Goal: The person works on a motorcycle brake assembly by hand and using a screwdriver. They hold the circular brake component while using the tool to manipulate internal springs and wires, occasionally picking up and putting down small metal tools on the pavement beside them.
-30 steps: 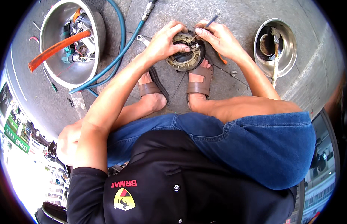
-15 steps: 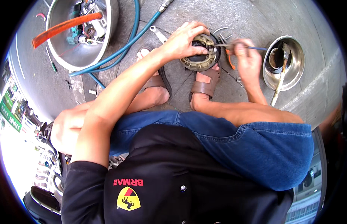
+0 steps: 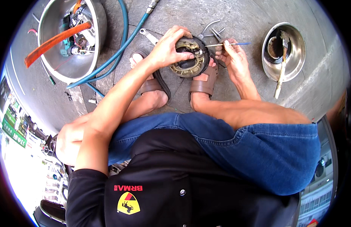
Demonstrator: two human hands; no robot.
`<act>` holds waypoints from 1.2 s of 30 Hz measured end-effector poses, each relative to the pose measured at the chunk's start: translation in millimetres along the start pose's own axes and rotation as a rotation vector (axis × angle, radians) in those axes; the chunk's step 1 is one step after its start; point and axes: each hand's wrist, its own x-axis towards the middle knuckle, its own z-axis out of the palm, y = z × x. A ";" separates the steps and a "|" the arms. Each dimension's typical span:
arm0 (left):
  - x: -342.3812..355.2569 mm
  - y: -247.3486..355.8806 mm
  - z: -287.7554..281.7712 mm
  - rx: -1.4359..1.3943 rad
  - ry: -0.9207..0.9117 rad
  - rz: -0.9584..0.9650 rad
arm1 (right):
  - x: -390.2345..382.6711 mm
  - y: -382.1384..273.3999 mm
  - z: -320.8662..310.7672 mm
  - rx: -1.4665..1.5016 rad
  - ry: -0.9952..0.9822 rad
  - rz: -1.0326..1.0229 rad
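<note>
My left hand (image 3: 171, 47) grips a round motor stator (image 3: 200, 62), its thumb inside the opening and its fingers over the far rim. The stator has a dark outer ring and tan windings, and is held tilted above my right foot. To its right, my right hand (image 3: 237, 62) pinches a thin stick (image 3: 244, 43), pale toward the stator and blue at the outer end. The stick's pale tip is at the stator's right edge; whether it touches cannot be told. Just beyond the right hand lie grey metal tools (image 3: 211, 25) like pliers, partly hidden.
A steel bowl (image 3: 267, 70) at right holds dark residue and a paint brush (image 3: 282, 72) leaning over its rim. At left, a large steel basin (image 3: 101, 28) holds tools, a drill and an orange strip (image 3: 56, 41). A blue hose (image 3: 122, 49) and a wrench (image 3: 148, 36) lie on the paving.
The view has shifted slightly. The right hand, blurred before, is now sharper and turned more palm-up, still pinching the stick. The stator shows more of its face, and the left hand keeps its hold.
</note>
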 end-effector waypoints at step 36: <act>-84.5 51.1 -13.9 -0.858 0.321 -0.694 | 5.2 -14.6 79.9 -0.615 -0.517 -0.260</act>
